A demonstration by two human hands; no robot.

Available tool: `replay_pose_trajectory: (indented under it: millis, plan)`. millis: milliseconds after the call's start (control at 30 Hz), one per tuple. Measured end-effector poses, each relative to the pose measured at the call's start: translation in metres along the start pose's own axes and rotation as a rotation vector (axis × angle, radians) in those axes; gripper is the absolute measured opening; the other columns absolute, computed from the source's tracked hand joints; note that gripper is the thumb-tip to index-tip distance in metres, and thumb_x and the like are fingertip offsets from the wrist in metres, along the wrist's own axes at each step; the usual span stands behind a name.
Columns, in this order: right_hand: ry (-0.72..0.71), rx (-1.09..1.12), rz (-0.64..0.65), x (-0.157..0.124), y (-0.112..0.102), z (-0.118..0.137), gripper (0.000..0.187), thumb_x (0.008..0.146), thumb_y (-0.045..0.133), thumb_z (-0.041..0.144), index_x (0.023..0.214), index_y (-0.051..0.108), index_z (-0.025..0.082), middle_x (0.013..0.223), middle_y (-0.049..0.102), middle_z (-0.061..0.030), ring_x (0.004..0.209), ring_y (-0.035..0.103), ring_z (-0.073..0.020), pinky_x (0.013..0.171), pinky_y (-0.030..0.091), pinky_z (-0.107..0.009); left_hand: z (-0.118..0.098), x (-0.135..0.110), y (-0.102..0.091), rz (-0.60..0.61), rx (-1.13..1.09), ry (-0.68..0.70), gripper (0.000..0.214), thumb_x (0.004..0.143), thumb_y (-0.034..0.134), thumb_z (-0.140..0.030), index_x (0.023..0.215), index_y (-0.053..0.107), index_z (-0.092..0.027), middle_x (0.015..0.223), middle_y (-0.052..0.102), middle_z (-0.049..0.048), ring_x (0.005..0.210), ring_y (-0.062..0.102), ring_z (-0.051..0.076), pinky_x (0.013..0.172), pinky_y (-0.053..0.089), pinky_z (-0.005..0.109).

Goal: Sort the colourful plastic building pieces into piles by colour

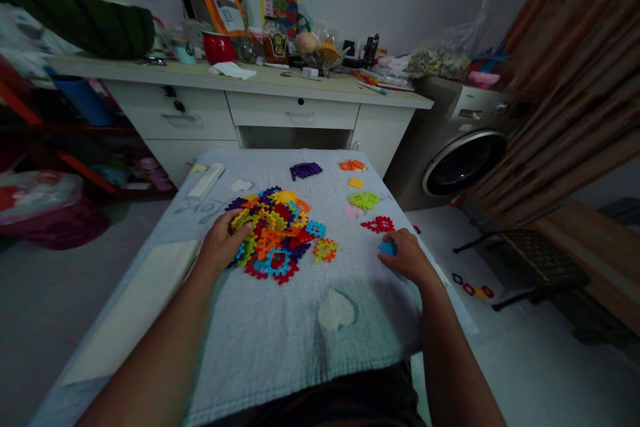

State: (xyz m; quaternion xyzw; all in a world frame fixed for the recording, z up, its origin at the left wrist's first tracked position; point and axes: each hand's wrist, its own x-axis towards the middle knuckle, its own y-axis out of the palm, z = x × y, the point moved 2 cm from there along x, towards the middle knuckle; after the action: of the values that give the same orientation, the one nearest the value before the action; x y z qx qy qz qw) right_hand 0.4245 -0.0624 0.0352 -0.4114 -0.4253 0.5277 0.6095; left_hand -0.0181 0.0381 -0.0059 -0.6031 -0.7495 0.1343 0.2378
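Note:
A mixed heap of interlocking plastic pieces (270, 237) with toothed edges lies on the cloth-covered table (280, 347). At its left edge, my left hand (223, 240) curls its thumb and fingers around a yellow-green interlocking piece (241, 219); the fingertips are partly hidden among the pieces. My right hand (409, 255) is closed on blue interlocking pieces (387, 248) at the table's right side. Just beyond it are red pieces (379, 224), then lime-green pieces (364, 200), a yellow piece (355, 183) and orange pieces (352, 165). Purple pieces (306, 171) lie at the far middle.
Between the heap and my right hand sits an orange-and-green piece (326, 250). A white strip (207, 181) lies at the far left of the table. Behind stands a cluttered drawer counter (295, 110), with a washing machine (450, 147) at right. Several pieces (469, 289) lie on the floor.

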Motion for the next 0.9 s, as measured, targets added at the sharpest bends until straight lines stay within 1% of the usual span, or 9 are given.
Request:
replay_pose_trajectory:
  millis: [67,133,200,267,367,467,633,767,900]
  plan:
    - [0.008,-0.022,-0.01,0.002,-0.004,0.001,0.034,0.069,0.074,0.03,0.1,0.066,0.019,0.103,0.057,-0.0098,0.1,0.054,-0.0264,0.09,0.041,-0.038,0.0,0.0,0.0,0.013,0.007,0.017,0.057,0.073,0.062,-0.055,0.119,0.06,-0.022,0.108,0.066,0.006,0.096,0.063,0.024,0.088,0.05,0.035]
    - [-0.017,-0.017,-0.022,0.006,-0.009,0.011,0.036,0.068,0.076,0.031,0.101,0.066,0.02,0.104,0.058,-0.0096,0.103,0.053,-0.0272,0.093,0.04,-0.04,-0.002,-0.001,0.0,0.011,0.016,0.033,0.056,0.075,0.061,-0.055,0.119,0.06,-0.021,0.109,0.066,0.006,0.097,0.062,0.024,0.089,0.049,0.035]
    - [-0.107,0.035,-0.014,0.01,-0.015,0.031,0.037,0.069,0.076,0.031,0.103,0.065,0.021,0.107,0.058,-0.0087,0.106,0.053,-0.0266,0.095,0.04,-0.041,-0.003,-0.002,0.001,0.003,0.023,0.043,0.055,0.075,0.061,-0.055,0.118,0.06,-0.021,0.109,0.066,0.006,0.097,0.062,0.024,0.089,0.049,0.035]
    - [-0.248,0.108,0.043,0.014,-0.016,0.06,0.033,0.074,0.073,0.028,0.105,0.064,0.021,0.108,0.059,-0.008,0.106,0.053,-0.0245,0.096,0.04,-0.039,-0.005,-0.002,0.001,-0.003,0.023,0.047,0.054,0.076,0.061,-0.054,0.118,0.06,-0.021,0.107,0.066,0.0061,0.096,0.062,0.023,0.089,0.049,0.035]
    - [-0.426,0.158,0.154,0.017,-0.007,0.102,0.028,0.08,0.064,0.018,0.108,0.064,0.018,0.107,0.06,-0.0087,0.102,0.055,-0.0216,0.093,0.042,-0.034,-0.006,-0.003,0.001,-0.006,-0.003,0.059,0.054,0.075,0.061,-0.054,0.117,0.061,-0.02,0.108,0.065,0.0066,0.095,0.062,0.023,0.088,0.05,0.035]
    - [-0.454,0.141,0.193,0.02,0.01,0.124,0.036,0.078,0.055,0.005,0.11,0.065,0.017,0.105,0.061,-0.0093,0.101,0.055,-0.0206,0.092,0.041,-0.032,-0.006,-0.004,0.0,-0.008,-0.02,0.069,0.052,0.075,0.062,-0.052,0.116,0.061,-0.02,0.109,0.065,0.0068,0.096,0.062,0.023,0.088,0.05,0.035]
    - [-0.395,0.167,0.207,0.024,0.029,0.117,0.031,0.075,0.053,0.003,0.1,0.067,0.016,0.098,0.062,-0.0079,0.095,0.055,-0.0189,0.088,0.04,-0.029,-0.003,-0.005,-0.002,-0.027,-0.047,0.05,0.051,0.074,0.063,-0.05,0.117,0.061,-0.021,0.108,0.065,0.0064,0.092,0.063,0.023,0.082,0.053,0.035]
    - [-0.394,0.207,0.188,0.024,0.029,0.109,0.025,0.074,0.057,0.006,0.095,0.067,0.015,0.093,0.061,-0.0073,0.09,0.054,-0.0184,0.085,0.041,-0.029,-0.004,-0.006,-0.003,-0.035,-0.042,0.043,0.05,0.074,0.064,-0.05,0.115,0.062,-0.022,0.108,0.065,0.0065,0.092,0.063,0.023,0.082,0.053,0.035]
    - [-0.355,0.332,0.158,0.022,0.024,0.107,0.024,0.071,0.059,0.006,0.091,0.067,0.015,0.089,0.062,-0.0051,0.083,0.055,-0.0157,0.077,0.042,-0.026,-0.006,-0.007,-0.003,-0.034,-0.041,0.033,0.052,0.074,0.064,-0.051,0.117,0.062,-0.022,0.109,0.065,0.0069,0.092,0.063,0.023,0.082,0.053,0.036]
